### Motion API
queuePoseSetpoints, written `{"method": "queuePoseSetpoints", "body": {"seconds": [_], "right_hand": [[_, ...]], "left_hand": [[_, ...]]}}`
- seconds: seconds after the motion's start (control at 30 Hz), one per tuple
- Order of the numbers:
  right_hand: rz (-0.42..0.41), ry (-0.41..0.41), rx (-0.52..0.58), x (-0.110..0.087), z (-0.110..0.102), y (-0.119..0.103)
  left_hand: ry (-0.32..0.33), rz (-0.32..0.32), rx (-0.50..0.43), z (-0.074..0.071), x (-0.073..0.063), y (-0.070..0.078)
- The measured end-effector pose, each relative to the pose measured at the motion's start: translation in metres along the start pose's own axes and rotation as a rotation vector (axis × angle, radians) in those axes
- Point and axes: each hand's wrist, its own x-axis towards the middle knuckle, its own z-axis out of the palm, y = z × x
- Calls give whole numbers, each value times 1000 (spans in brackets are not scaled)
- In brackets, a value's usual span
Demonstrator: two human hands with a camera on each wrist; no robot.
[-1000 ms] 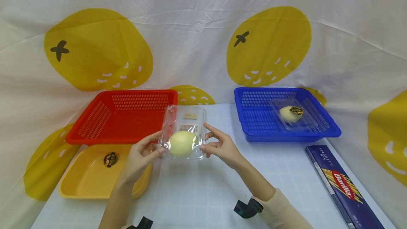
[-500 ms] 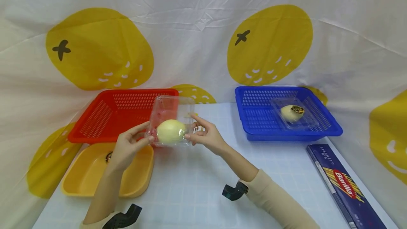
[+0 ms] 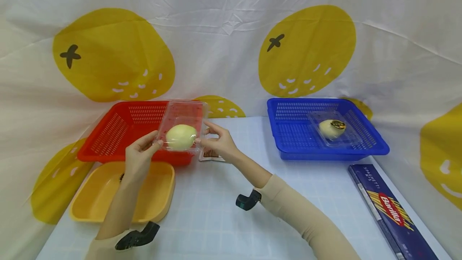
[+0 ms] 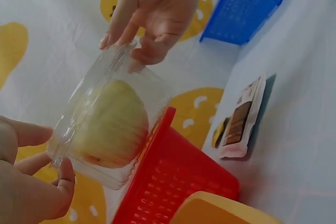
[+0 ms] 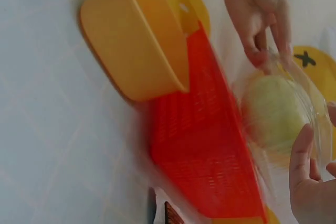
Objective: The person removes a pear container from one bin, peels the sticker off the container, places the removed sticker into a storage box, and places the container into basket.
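A clear plastic clamshell box (image 3: 185, 109) with a pale yellow-green fruit (image 3: 181, 136) inside is held by both hands, tilted, over the right part of the red basket (image 3: 90, 153). My left hand (image 3: 138, 157) pinches its left side near the front corner. On the opposite side my right hand (image 3: 221, 143) grips the edge between thumb and fingers. In the left wrist view the box (image 4: 113, 174) is beside the red basket's rim, and the fruit (image 4: 113, 124) shows through the plastic. Whether the box touches the rim cannot be told.
A yellow tub (image 3: 164, 196) stands before the red basket, partly behind my left arm. A small packet (image 3: 211, 155) lies right of the basket. The blue basket (image 3: 314, 157) at the right holds another clear box with a pale fruit (image 3: 331, 129). A spaghetti box (image 3: 388, 208) lies at the right edge.
Both hands have carried the clamshell box left and away from me, from above the table to over the red basket. The small packet on the table has come into view.
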Motion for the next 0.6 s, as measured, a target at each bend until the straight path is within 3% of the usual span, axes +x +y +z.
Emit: {"method": "queuePoseSetpoints", "body": {"seconds": [0.13, 0.2, 0.37, 0.6], "right_hand": [[-8, -5, -59, 13, 6, -1], [-3, -14, -91, 19, 9, -1], [47, -17, -121, 32, 19, 2], [114, 10, -110, 48, 40, 7]], "left_hand": [[70, -46, -40, -1, 6, -1], [106, -61, -107, -3, 9, -2], [164, -74, -179, -9, 17, -4], [162, -115, -82, -29, 32, -11]]}}
